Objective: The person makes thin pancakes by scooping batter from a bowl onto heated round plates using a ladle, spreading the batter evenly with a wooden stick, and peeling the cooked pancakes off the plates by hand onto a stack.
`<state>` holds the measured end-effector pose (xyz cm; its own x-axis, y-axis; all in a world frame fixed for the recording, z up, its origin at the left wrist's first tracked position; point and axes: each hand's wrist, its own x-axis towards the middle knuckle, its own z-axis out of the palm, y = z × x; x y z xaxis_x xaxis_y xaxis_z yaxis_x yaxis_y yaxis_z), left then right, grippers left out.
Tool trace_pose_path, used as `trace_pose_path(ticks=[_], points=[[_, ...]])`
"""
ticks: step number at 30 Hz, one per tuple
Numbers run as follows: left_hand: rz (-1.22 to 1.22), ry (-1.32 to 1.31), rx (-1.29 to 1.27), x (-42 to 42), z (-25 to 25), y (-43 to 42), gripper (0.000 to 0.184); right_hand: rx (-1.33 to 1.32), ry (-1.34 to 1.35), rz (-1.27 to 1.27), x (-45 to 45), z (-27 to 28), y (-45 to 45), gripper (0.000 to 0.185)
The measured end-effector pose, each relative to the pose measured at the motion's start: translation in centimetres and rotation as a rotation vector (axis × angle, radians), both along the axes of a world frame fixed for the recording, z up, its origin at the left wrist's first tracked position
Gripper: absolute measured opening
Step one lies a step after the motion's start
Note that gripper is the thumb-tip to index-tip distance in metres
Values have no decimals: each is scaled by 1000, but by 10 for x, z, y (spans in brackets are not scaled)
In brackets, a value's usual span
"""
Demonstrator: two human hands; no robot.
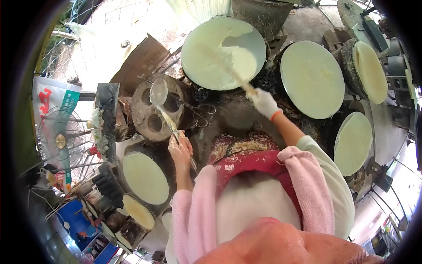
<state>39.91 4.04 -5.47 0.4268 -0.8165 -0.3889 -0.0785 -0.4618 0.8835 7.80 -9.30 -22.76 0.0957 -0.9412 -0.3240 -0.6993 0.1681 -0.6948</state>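
My left hand (180, 152) is closed around the handle of a batter-smeared ladle (158, 93). The ladle's bowl points up and away from me, over a round stove top with several holes (141, 98). In a white glove, my right hand (265, 104) grips a wooden spreader (238, 79). Motion smears its far end, which reaches across the large round griddle (198, 72) in front. Pale batter covers much of that griddle's surface, with a wetter, brighter patch and a darker patch toward its right side.
More round griddles with pale sheets stand to the right (312, 81) and lower left (146, 178). A smaller one (370, 72) sits farther right. At left are an electric fan (60, 141) and a printed sack (50, 99). Cardboard (143, 64) leans behind the stove top.
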Motion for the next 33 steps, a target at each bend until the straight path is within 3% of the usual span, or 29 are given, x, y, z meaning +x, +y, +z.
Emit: trace_pose_path(ticks=[1, 2, 3, 5, 8, 11, 12, 13, 15, 17, 23, 25, 28, 30, 31, 32, 33], points=[[6, -2, 11, -7, 2, 1, 20, -44, 46, 122, -2, 2, 18, 37], [9, -36, 4, -14, 5, 1, 21, 87, 133, 93, -6, 30, 22, 37], [24, -30, 2, -18, 5, 2, 21, 44, 246, 59, -20, 11, 16, 40], [54, -16, 0, -26, 2, 4, 21, -15, 302, -38, -41, 23, -16, 41], [30, -77, 26, -35, 3, 3, 22, -53, 258, -124, -52, 31, -71, 40], [33, -40, 28, -42, -1, -1, 23, -116, 20, -85, -45, 17, -54, 41], [14, -37, 34, -43, 0, -4, 23, -20, -10, 25, -47, 12, -36, 44], [10, -34, 31, -43, 0, -8, 23, -60, 68, 69, -47, 9, -17, 53], [5, -28, 35, -44, -1, -12, 24, 142, 220, 22, -55, 18, -16, 62], [16, -3, 41, -44, -2, -16, 24, 45, 230, -125, -58, 18, -44, 64], [62, -32, 56, -51, 10, -10, 21, -52, 436, -70, -53, 40, -198, 63], [112, -6, 80, -53, 15, -9, 20, -210, 505, -53, -43, 42, -232, 61], [160, 54, 87, -61, 21, -11, 19, -194, 418, 43, -17, 58, -239, 53], [142, 62, 84, -64, 28, -17, 19, -740, -40, 96, -4, 46, -192, 41], [131, 69, 82, -66, 30, -20, 19, -602, -151, 244, -9, 45, -170, 49], [118, 72, 75, -67, 31, -23, 19, -435, -113, 173, -13, 79, -128, 56], [108, 72, 68, -69, 31, -24, 20, -397, -229, 59, -24, 67, -98, 56]])
